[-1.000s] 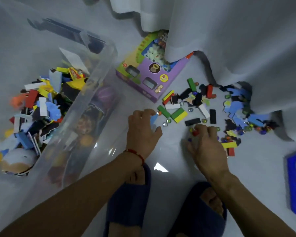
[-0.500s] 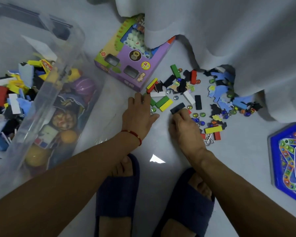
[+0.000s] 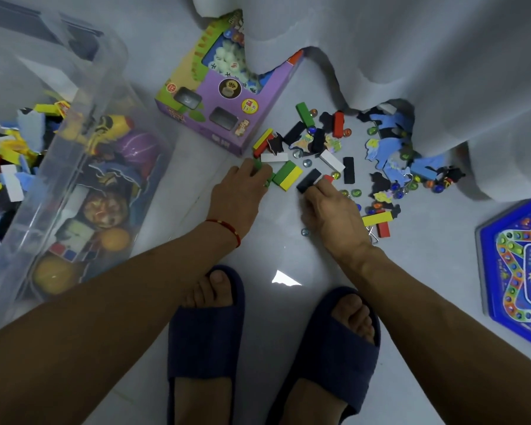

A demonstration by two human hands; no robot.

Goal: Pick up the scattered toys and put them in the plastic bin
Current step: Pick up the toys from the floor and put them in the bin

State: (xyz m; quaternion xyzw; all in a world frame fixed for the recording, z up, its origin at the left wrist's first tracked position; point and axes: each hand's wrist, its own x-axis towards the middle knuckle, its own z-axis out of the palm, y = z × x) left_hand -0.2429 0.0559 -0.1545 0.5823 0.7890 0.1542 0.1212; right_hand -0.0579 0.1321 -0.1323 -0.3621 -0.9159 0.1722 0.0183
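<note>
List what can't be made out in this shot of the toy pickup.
Head view only:
- purple toy box: far end hidden under the white curtain.
- blue foam pieces: partly covered by the curtain hem.
- left hand: fingers curl over something green; what it is can't be told.
- blue game board: cut off by the right edge.
- plastic bin: cut off at left; contents blurred through its wall.

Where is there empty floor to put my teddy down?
Bare floor lies between the plastic bin and the left hand, and right of the slippers below the yellow block, up to the blue game board. It is crowded between the purple box and the curtain, with blocks, marbles and puzzle pieces.
</note>
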